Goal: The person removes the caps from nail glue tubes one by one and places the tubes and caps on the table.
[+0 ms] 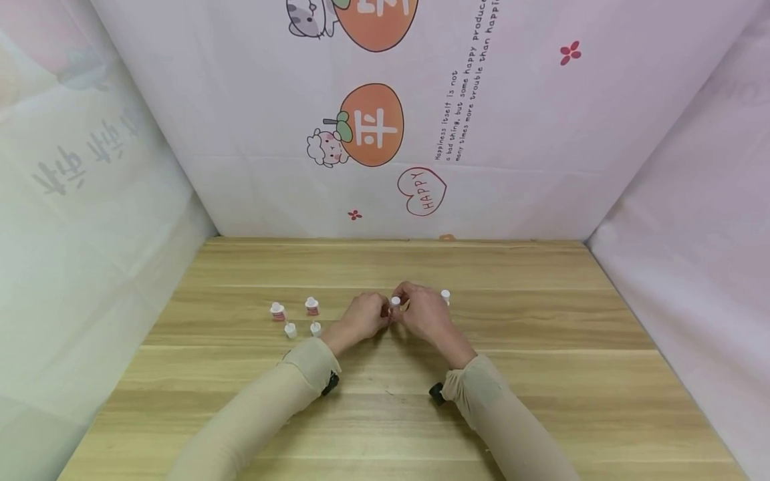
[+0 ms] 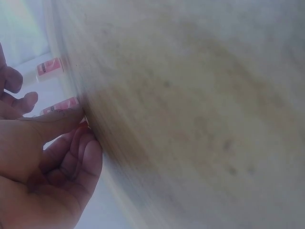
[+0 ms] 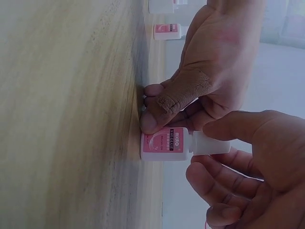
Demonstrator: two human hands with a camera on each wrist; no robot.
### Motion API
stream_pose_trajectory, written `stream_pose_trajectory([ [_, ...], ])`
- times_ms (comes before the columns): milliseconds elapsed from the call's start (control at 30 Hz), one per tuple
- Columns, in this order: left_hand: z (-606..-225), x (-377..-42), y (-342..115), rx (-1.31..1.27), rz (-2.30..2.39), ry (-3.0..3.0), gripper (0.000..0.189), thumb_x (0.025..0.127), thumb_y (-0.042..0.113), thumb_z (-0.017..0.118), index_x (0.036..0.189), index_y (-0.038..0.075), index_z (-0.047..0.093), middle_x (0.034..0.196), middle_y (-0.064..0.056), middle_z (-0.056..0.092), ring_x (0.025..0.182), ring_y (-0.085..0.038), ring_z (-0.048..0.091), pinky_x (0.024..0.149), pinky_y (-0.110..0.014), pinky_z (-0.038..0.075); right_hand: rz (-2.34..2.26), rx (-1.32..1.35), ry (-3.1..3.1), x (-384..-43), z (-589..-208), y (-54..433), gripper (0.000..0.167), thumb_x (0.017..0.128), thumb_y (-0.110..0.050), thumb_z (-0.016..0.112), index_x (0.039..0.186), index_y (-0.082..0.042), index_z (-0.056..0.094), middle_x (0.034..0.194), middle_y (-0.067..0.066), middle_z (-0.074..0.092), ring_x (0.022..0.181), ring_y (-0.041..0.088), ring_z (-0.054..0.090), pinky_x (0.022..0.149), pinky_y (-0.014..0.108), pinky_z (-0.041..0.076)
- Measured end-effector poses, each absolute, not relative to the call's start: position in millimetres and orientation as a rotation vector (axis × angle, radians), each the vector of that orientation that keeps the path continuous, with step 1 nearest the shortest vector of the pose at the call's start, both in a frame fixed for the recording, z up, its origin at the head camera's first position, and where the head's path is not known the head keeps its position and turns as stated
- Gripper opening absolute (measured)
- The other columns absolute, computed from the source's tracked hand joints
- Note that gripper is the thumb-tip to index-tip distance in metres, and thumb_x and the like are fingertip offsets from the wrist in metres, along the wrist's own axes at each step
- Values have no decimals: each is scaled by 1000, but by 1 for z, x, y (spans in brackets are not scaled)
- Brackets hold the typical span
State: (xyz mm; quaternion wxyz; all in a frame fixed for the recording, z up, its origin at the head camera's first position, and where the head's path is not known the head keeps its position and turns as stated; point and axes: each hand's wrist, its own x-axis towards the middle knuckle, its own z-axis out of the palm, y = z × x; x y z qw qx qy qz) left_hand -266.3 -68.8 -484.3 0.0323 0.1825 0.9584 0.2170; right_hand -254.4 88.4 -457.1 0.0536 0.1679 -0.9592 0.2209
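Observation:
A small white nail glue bottle [image 3: 164,155] with a pink label stands upright on the table between the two hands. Its base is gripped by the left hand [image 1: 363,315], whose thumb [image 3: 151,119] presses against the label side. The right hand [image 1: 428,314] pinches the white cap [image 3: 209,143] between thumb and fingers; the cap sits at the bottle's neck. From the left wrist, the bottle's pink label [image 2: 61,105] shows partly behind the left hand [image 2: 52,167]. Close behind the right hand stands another white-capped bottle [image 1: 445,295].
Left of the hands stand two uncapped glue bottles, one farther left [image 1: 277,312] and one nearer the hands [image 1: 311,306]. Two loose white caps, a left one [image 1: 291,331] and a right one [image 1: 315,329], lie in front of them. Printed white cloth [image 1: 511,167] walls the wooden table [image 1: 385,414].

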Motion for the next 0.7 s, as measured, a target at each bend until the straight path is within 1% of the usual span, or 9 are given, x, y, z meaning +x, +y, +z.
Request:
stream_pose_trajectory([
  [300, -483, -265, -69, 547, 670, 2949, 9, 87, 14, 75, 82, 12, 68, 76, 1, 67, 73, -13, 57, 71, -31, 50, 685, 488, -2948, -255, -458, 89, 19, 86, -30, 76, 100, -20, 67, 94, -1, 73, 81, 19, 66, 67, 33, 51],
  [467, -483, -264, -68, 554, 667, 2951, 9, 88, 15, 76, 83, 11, 69, 77, 0, 68, 73, -14, 59, 71, -31, 51, 697, 482, -2957, -254, -457, 89, 19, 87, -31, 76, 100, -20, 66, 94, -2, 73, 80, 17, 65, 66, 31, 50],
  [700, -482, -265, -68, 539, 666, 2943, 9, 90, 16, 74, 84, 11, 69, 78, 0, 68, 73, -13, 58, 71, -30, 50, 673, 537, -2905, -254, -457, 90, 15, 87, -26, 73, 99, -19, 67, 94, 0, 73, 79, 18, 66, 65, 32, 51],
])
